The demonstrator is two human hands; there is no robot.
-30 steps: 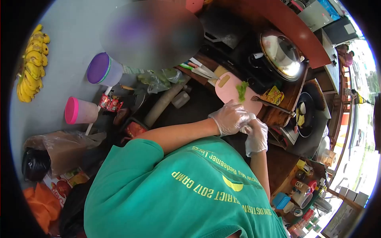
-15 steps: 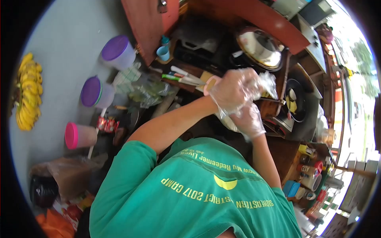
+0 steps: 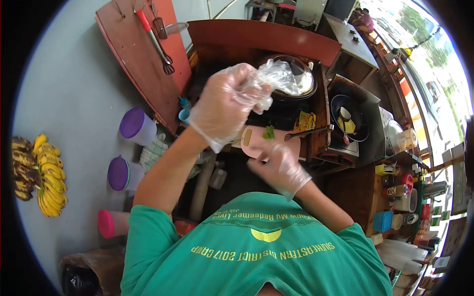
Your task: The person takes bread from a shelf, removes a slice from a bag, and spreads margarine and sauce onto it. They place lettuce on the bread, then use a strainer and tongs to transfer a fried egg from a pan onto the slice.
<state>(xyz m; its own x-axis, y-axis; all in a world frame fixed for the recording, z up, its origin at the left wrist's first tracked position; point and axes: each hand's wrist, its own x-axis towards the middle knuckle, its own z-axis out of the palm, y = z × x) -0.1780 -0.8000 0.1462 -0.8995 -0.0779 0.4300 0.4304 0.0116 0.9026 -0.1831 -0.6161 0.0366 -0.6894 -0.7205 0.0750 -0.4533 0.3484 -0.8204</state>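
Observation:
My left hand, in a clear plastic glove, is raised with its fingers closed on a crumpled clear plastic bag. The bag bunches in the fist and sticks out to the right. Lower down, my right hand, also gloved, is somewhat blurred; its fingers look apart and nothing shows in them. It is nearest the pink cutting board, over its front edge. On the board lie a green leaf and a thin tan strip. A dark-handled utensil crosses the board's right side.
Behind the board, a lidded pan sits on the counter near a yellow packet. A wok with food stands at the right. Purple-lidded containers and bananas are at the left. A person is far off.
My hands were together at the plastic bag; now they are apart. The left has gone up and left with the bag, the right down and left. The view has shifted, showing more board.

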